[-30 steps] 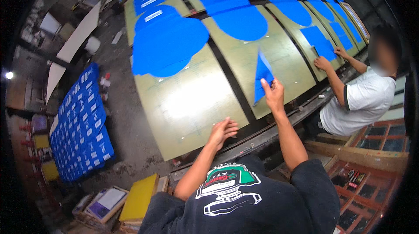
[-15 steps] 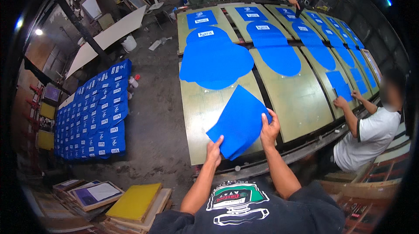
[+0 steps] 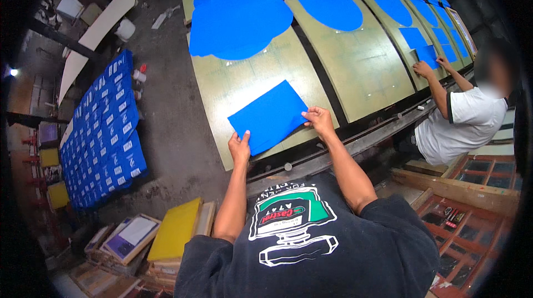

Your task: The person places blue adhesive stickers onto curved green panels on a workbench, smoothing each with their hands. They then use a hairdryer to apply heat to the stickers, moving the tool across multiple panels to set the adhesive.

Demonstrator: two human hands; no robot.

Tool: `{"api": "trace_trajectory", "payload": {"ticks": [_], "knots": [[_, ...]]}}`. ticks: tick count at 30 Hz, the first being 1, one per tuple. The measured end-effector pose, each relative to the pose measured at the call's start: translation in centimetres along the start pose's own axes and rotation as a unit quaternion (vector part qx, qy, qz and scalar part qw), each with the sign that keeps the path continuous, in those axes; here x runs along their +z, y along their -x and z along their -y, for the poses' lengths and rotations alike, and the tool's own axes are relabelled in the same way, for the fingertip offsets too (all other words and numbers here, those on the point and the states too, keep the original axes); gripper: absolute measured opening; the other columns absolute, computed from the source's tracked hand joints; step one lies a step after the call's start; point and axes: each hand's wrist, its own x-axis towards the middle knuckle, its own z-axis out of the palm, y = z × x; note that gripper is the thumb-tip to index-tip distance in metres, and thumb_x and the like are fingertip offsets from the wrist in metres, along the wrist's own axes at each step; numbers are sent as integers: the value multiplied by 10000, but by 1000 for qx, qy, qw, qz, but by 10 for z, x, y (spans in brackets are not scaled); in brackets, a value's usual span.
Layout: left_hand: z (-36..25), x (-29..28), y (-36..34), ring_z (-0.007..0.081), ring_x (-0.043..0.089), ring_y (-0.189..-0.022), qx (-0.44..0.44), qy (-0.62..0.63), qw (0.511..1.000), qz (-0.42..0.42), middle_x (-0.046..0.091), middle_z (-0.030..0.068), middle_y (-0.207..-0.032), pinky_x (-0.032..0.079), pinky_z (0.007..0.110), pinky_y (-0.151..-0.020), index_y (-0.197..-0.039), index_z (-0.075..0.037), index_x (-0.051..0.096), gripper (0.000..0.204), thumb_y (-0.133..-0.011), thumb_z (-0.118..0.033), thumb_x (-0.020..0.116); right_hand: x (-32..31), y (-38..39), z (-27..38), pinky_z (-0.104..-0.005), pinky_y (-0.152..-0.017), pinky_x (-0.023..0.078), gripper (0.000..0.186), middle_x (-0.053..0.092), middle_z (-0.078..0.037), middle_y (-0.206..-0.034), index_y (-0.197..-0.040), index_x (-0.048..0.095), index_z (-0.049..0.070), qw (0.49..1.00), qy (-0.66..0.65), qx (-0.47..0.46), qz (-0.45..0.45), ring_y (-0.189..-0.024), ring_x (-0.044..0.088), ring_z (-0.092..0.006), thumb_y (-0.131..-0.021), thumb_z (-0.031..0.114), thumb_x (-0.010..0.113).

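Observation:
A plain blue fabric-like sheet is stretched between my hands over the near part of a yellowish board. My left hand pinches its lower left corner, thumb on top. At the right corner, my right hand grips the edge between thumb and fingers. Whether the sheet's far edge touches the board I cannot tell. Farther up the same board lie large rounded blue pieces with a white printed label.
More boards with blue pieces run off to the right. There a co-worker in a white shirt handles a blue sheet. Many printed blue pieces are spread at left. Framed screens and a yellow panel sit lower left.
The blue sheet has turned from a tilted position to lie more squarely along the board's near end, both hands still on it. The whole view has shifted downward and turned.

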Motion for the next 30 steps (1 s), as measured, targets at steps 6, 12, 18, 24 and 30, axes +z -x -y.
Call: {"api": "trace_trajectory", "payload": {"ticks": [6,12,18,24,30], "knots": [[-24,8,17,96,502,-601,54,-162,979,-115,633,67,-729,411,297,-552,-1079,48,641,261,-905,-147,635,-10,2,4,-241,-611,558,231,692,-96,-888,-1056,613,-28,990,-61,73,102,-723,662,-146,-860,66,690],[-37,16,12,156,593,-633,142,-237,949,-151,670,110,-763,482,317,-616,-1039,2,683,228,-882,-159,649,-26,-4,-3,-242,-601,555,238,689,-102,-870,-1048,616,-40,991,-3,76,112,-694,663,-153,-865,92,691],[-19,11,-18,198,634,-728,169,-243,938,-179,689,123,-834,513,332,-705,-936,5,675,173,-879,-157,651,-54,3,7,-263,-583,539,222,679,-118,-810,-973,642,-57,995,-12,9,99,-667,663,-168,-874,136,689],[6,-11,-47,174,604,-668,144,-300,926,-179,679,114,-796,478,340,-631,-941,-7,657,149,-878,-141,646,-100,-14,11,-244,-606,518,180,668,-80,-783,-977,636,-14,997,17,21,72,-674,637,-125,-905,150,663],[-25,55,-1,63,452,-590,100,-201,967,-118,601,15,-728,373,248,-533,-962,-22,593,155,-947,-176,597,-124,-47,6,-265,-663,540,315,679,-114,-906,-1086,610,-34,992,-30,39,112,-778,657,-152,-898,212,671]]}}
